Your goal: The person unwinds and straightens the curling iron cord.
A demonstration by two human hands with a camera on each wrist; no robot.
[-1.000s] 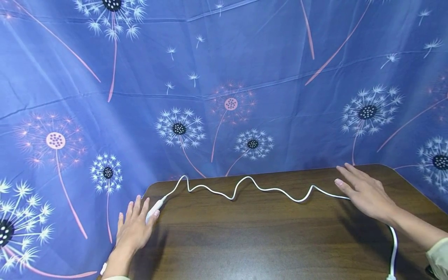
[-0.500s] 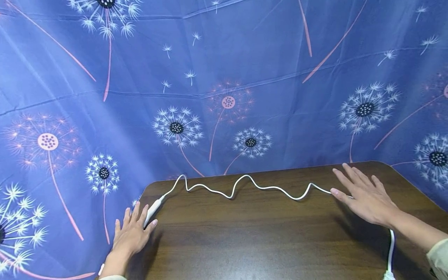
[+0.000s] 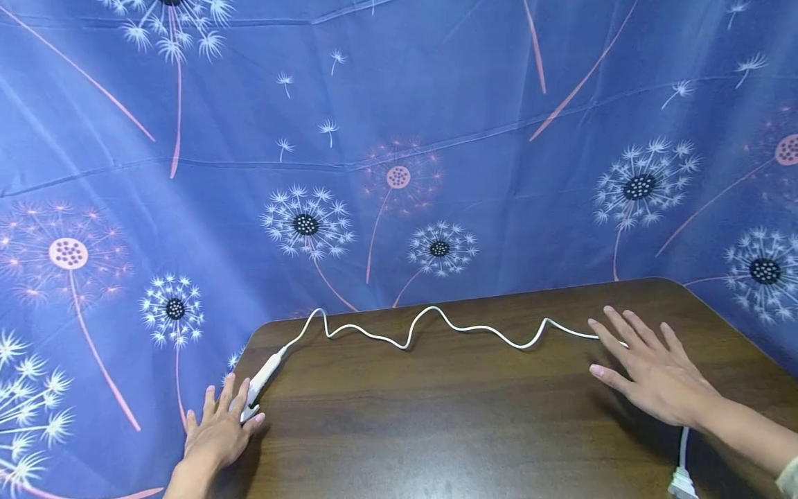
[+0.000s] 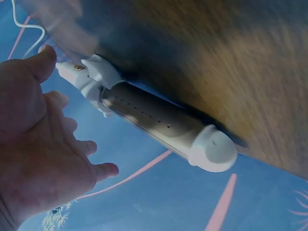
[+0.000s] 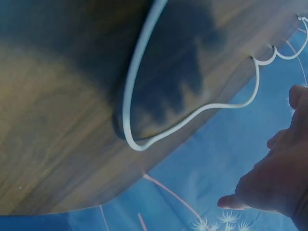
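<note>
A white curling iron (image 4: 154, 113) with a grey barrel and a white end cap lies along the table's left edge. In the head view its handle (image 3: 267, 374) shows beyond my left hand (image 3: 215, 433), which hides the barrel there. That hand hovers over the iron with straight, spread fingers and grips nothing. From the handle a white cord (image 3: 474, 328) runs in waves across the far side of the table. My right hand (image 3: 663, 378), its fingers spread, is held above the cord's right-hand stretch and covers the bend. The plug (image 3: 682, 483) lies nearer me, below the right wrist.
The brown wooden table (image 3: 424, 416) has rounded far corners. Behind it and along its left side hangs a blue curtain (image 3: 486, 173) printed with dandelions.
Both hands have drawn back a little towards me, baring more of the curling iron's handle. My right fingers have spread wider. The view has shifted slightly, and more of the plug shows.
</note>
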